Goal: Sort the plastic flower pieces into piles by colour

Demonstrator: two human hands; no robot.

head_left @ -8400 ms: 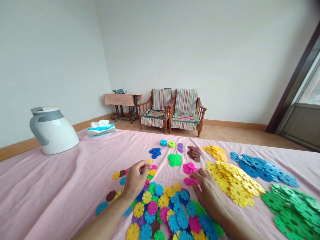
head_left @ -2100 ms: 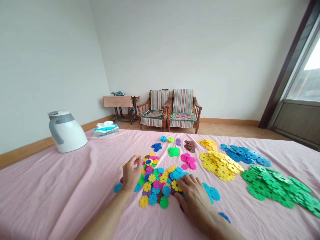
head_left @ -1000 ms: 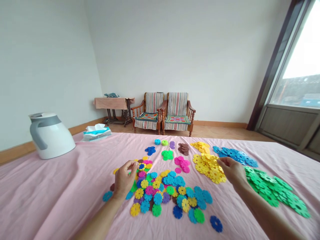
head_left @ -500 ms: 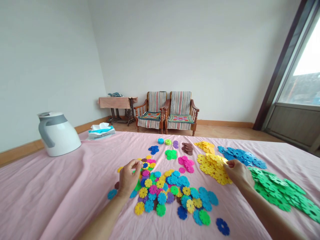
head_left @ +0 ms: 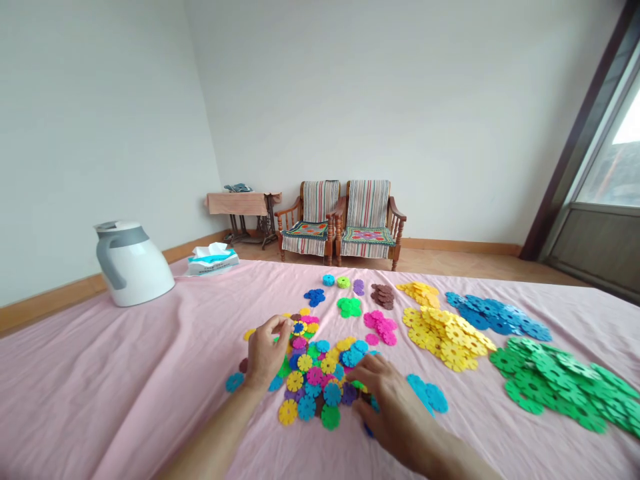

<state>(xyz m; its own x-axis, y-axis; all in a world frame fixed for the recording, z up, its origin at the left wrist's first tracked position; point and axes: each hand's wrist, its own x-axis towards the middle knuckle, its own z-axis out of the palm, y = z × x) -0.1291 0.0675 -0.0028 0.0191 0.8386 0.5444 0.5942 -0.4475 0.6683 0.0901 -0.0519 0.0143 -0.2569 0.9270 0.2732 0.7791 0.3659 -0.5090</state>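
A mixed pile of coloured snowflake discs point(head_left: 315, 373) lies on the pink cloth point(head_left: 125, 373) in front of me. My left hand point(head_left: 267, 353) rests at the pile's left edge with fingertips pinched near a yellow-and-blue disc; I cannot see whether a disc is between them. My right hand point(head_left: 395, 400) lies palm down on the pile's right side, fingers spread over the discs. Sorted heaps lie beyond: yellow point(head_left: 447, 333), blue point(head_left: 495, 317), green point(head_left: 560, 380), pink point(head_left: 380, 325), bright green point(head_left: 349, 307), brown point(head_left: 383, 295), dark blue point(head_left: 314, 297).
A white kettle point(head_left: 133, 263) and a tissue box point(head_left: 213, 260) stand at the cloth's far left. A few light-blue discs point(head_left: 427, 393) lie right of my right hand. Two striped wooden armchairs point(head_left: 340, 223) and a small table point(head_left: 245, 200) stand by the back wall.
My right hand has come back from the yellow heap to the right side of the mixed pile. My left hand has kept its pinch at the pile's left edge.
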